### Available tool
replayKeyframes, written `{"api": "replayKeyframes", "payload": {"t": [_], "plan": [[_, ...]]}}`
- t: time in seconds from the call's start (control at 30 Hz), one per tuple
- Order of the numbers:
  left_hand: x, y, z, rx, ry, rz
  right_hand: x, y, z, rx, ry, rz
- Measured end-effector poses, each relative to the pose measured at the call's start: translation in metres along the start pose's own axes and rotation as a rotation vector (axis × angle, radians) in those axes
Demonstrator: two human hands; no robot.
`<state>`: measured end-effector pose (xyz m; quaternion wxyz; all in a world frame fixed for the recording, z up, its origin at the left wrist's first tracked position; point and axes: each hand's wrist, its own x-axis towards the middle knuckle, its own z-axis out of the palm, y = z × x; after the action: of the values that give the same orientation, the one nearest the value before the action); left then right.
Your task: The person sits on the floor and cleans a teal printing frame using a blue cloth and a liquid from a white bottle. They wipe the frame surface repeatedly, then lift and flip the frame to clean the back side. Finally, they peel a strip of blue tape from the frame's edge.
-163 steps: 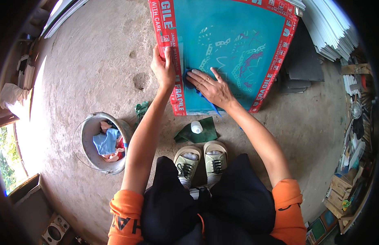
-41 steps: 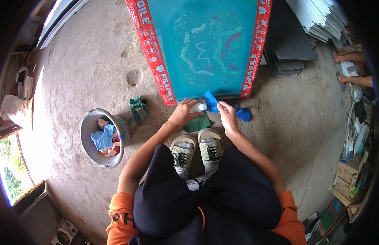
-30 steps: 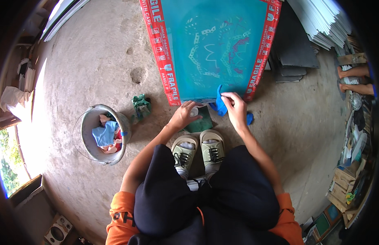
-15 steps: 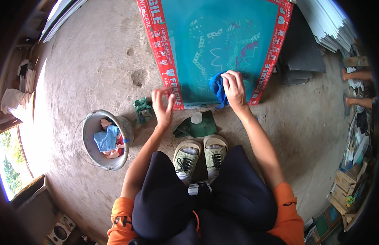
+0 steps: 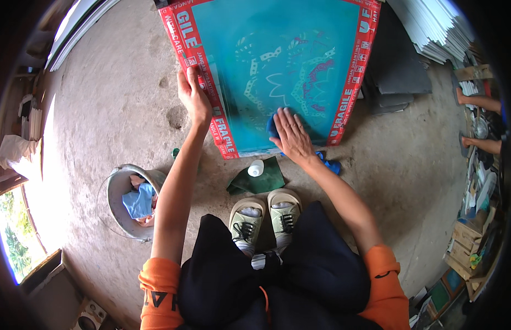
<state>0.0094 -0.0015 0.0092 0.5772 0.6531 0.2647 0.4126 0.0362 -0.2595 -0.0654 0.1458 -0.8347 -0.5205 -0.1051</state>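
A printing screen (image 5: 272, 60) with teal mesh and red taped edges stands tilted before me, pale and pink floral line patterns showing on the mesh. My left hand (image 5: 193, 99) is closed around its left taped edge, thumb on the front. Flat against the lower middle of the mesh, my right hand (image 5: 293, 135) presses a blue cloth (image 5: 272, 127), mostly hidden under the fingers. Below the screen, a small white bottle (image 5: 256, 168) rests on a dark green cloth (image 5: 268, 182). Another bright blue item (image 5: 331, 165) lies on the floor beside my right forearm.
A grey bucket (image 5: 116, 206) holding light blue and pinkish rags stands left of my left forearm. Dark flat sheets (image 5: 401, 71) and a stack of white panels (image 5: 431, 27) lie at the far right. Another person's legs (image 5: 484, 102) show at the right edge.
My left hand has moved up and taken hold of the screen's left edge. My right hand has shifted left and flattened over the blue cloth. The screen appears shifted left in view.
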Motion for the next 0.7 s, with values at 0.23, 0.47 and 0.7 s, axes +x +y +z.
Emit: {"api": "replayKeyframes", "payload": {"t": [0.23, 0.47, 0.7], "plan": [[-0.009, 0.014, 0.009, 0.052, 0.048, 0.019, 0.013, 0.003, -0.007, 0.051, 0.092, 0.172], [-0.005, 0.017, 0.011, 0.082, 0.050, 0.030, -0.001, 0.021, -0.009, -0.131, -0.029, -0.014], [-0.005, 0.015, 0.009, 0.051, 0.067, 0.023, 0.015, 0.007, -0.015, -0.059, -0.041, -0.040]]}}
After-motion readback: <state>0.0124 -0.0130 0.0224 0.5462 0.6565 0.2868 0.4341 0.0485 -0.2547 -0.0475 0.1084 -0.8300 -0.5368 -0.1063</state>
